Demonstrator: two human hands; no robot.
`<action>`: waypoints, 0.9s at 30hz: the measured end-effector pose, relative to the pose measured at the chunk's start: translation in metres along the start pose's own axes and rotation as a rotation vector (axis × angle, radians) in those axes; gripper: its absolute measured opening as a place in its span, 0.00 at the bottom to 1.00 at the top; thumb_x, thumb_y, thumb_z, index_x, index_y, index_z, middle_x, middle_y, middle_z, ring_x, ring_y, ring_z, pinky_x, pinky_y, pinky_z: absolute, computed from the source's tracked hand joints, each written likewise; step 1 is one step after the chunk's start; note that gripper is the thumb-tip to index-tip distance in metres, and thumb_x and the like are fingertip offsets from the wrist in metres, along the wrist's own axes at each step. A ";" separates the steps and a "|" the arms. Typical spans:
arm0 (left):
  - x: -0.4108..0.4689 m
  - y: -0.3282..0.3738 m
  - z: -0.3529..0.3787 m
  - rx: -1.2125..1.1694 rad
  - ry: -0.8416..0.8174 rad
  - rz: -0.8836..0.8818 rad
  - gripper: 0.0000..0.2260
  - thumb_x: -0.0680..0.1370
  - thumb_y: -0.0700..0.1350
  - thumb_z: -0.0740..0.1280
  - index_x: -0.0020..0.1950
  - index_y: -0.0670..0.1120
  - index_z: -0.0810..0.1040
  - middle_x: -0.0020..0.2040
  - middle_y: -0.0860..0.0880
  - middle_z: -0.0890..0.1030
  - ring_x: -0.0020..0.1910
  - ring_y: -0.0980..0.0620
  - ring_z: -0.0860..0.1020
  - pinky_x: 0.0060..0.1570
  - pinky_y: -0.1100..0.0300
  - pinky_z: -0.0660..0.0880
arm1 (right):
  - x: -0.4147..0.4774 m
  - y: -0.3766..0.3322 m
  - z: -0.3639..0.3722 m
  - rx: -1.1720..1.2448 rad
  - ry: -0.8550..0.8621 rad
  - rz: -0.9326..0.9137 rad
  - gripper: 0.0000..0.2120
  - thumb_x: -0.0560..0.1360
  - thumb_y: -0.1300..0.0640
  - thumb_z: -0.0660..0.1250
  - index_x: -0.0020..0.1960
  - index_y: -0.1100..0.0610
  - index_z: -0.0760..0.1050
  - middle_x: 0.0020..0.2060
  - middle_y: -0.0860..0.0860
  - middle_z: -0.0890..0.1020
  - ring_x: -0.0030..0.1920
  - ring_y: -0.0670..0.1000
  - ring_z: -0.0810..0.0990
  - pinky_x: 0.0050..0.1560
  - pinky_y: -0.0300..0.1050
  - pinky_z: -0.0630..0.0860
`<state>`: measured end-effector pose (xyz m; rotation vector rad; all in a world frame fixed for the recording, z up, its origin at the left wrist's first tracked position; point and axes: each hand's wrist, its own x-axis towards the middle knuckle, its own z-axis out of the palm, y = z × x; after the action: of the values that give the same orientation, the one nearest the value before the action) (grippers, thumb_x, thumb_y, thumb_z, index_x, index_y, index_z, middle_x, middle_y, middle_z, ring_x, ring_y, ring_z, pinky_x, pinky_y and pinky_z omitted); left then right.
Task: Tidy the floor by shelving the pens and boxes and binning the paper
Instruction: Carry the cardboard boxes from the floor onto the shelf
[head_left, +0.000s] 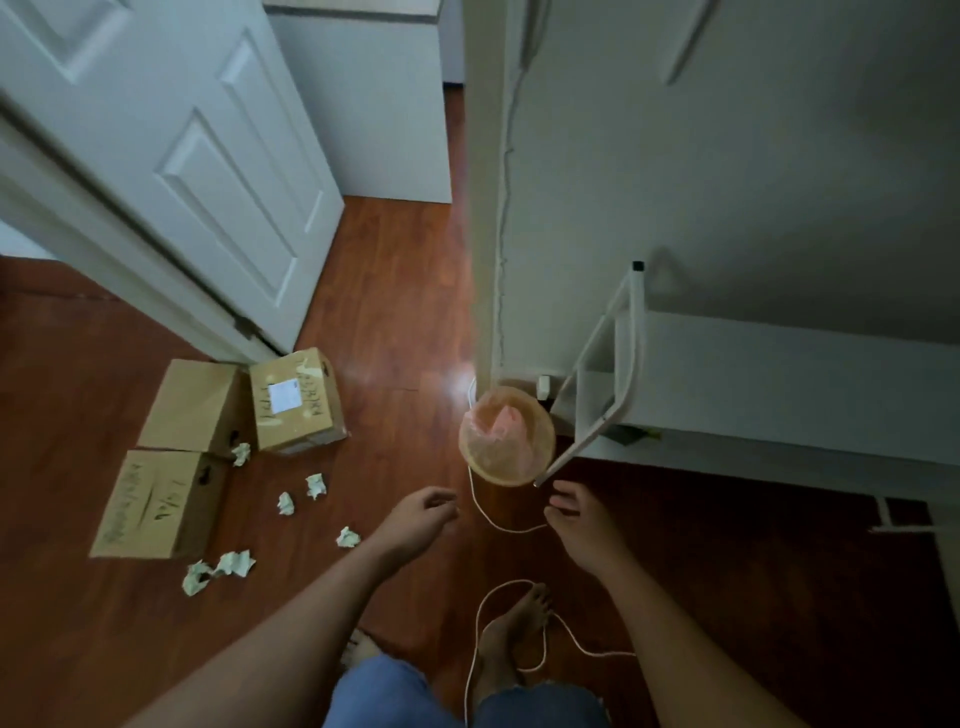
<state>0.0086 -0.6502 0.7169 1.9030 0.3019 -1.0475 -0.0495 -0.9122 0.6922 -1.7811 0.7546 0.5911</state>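
Note:
Three cardboard boxes lie on the wooden floor at the left: one by the door (296, 400), one beside it (195, 405), one nearer me (156, 501). Several crumpled paper balls are scattered in front of them, such as one (316, 486) and another (236, 563). A round orange bin (506, 436) with a pink bag inside stands by the wall. My left hand (423, 514) and my right hand (576, 519) hover just short of the bin, fingers loosely curled, holding nothing. No pens are visible.
A white shelf unit (753, 374) stands at the right against the wall. A white cord (498, 525) trails across the floor past the bin and loops around my bare foot (514, 634). A white door (171, 171) stands open at the left.

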 end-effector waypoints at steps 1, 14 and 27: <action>-0.011 -0.011 -0.019 -0.030 0.012 -0.005 0.13 0.85 0.45 0.67 0.70 0.49 0.80 0.63 0.50 0.84 0.58 0.57 0.83 0.47 0.62 0.80 | -0.005 -0.009 0.016 -0.010 -0.002 -0.022 0.21 0.82 0.58 0.70 0.74 0.49 0.73 0.67 0.49 0.81 0.59 0.46 0.80 0.45 0.38 0.75; -0.113 -0.191 -0.226 -0.375 0.212 -0.100 0.10 0.85 0.48 0.67 0.65 0.51 0.82 0.61 0.50 0.86 0.54 0.51 0.88 0.47 0.56 0.80 | -0.054 -0.091 0.203 -0.205 -0.069 -0.212 0.16 0.81 0.59 0.70 0.69 0.52 0.77 0.60 0.50 0.85 0.58 0.48 0.84 0.60 0.52 0.82; -0.185 -0.286 -0.351 -0.705 0.475 -0.148 0.10 0.85 0.48 0.67 0.65 0.51 0.81 0.61 0.52 0.86 0.57 0.49 0.87 0.64 0.45 0.83 | -0.066 -0.215 0.351 -0.429 -0.240 -0.404 0.17 0.82 0.58 0.68 0.71 0.52 0.76 0.61 0.50 0.83 0.56 0.47 0.84 0.48 0.40 0.82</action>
<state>-0.0780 -0.1711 0.7651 1.4582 0.9587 -0.4574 0.0519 -0.5148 0.7651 -2.1288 0.0930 0.7091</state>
